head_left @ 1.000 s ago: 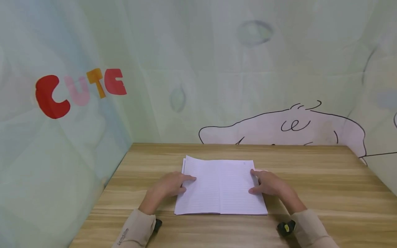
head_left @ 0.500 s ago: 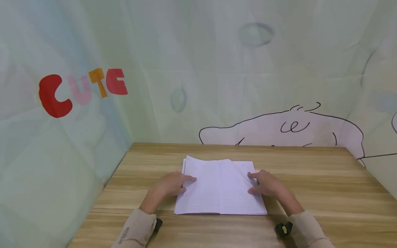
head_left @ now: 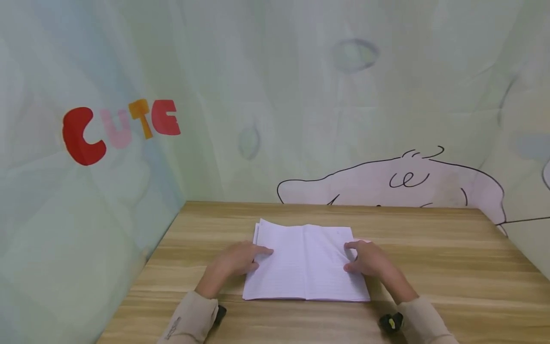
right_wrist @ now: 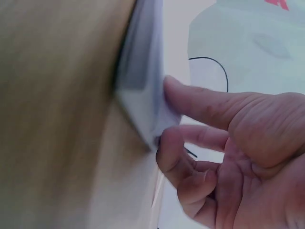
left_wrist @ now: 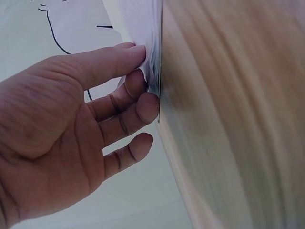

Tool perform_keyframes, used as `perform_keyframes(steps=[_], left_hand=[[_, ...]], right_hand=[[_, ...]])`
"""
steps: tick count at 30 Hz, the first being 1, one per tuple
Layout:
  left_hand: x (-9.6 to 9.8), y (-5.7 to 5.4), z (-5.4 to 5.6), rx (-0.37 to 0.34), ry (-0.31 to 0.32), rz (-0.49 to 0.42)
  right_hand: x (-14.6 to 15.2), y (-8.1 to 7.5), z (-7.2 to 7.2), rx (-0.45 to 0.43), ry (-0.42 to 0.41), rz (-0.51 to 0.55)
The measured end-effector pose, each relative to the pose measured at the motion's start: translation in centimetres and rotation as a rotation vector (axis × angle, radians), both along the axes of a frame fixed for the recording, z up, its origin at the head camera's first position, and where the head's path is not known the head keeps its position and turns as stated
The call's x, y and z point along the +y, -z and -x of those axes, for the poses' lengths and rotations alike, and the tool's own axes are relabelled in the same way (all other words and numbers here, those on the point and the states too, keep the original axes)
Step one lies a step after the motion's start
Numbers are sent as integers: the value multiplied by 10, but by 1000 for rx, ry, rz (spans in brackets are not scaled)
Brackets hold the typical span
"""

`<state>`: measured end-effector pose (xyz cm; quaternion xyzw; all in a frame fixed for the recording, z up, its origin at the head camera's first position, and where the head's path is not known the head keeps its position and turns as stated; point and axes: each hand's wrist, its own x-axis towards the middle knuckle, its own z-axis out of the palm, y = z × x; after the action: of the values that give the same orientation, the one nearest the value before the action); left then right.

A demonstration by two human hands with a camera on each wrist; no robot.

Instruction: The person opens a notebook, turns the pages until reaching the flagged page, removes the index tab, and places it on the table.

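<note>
An open notebook (head_left: 283,282) with white lined pages lies on the wooden table. My left hand (head_left: 236,258) holds its left side. The index finger stretches over the page and the thumb lies near the edge. In the left wrist view, the other fingers of my left hand (left_wrist: 62,109) curve close by the edges of the stacked pages (left_wrist: 152,62). On the far side, my right hand (head_left: 369,258) pinches the right-hand page (head_left: 326,277), which buckles in a diagonal fold. In the right wrist view, the thumb of my right hand (right_wrist: 248,143) presses the page, with fingers curled by the corner.
The wooden table (head_left: 206,220) runs back to a pale fabric backdrop (head_left: 266,71). Red, pink and orange letters (head_left: 83,138) are printed at the left, and a cartoon outline (head_left: 369,181) behind the table. A dark wrist device (head_left: 391,322) sits by the right sleeve.
The right index finger has moved slightly inward and the right-hand page has buckled, with a fold running from its top. The left hand has stayed in place. The head view has shifted slightly.
</note>
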<state>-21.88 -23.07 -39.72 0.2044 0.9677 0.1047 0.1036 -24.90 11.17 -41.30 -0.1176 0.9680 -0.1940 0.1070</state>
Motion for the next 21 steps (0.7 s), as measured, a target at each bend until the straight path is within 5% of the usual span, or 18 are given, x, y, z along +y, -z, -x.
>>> perform_keyframes(steps=[16, 21], left_hand=[[1, 5, 1, -6, -3, 10], [1, 5, 2, 7, -4, 18]], right_hand=[[-3, -9, -6, -9, 38, 61], [0, -12, -9, 88, -24, 53]])
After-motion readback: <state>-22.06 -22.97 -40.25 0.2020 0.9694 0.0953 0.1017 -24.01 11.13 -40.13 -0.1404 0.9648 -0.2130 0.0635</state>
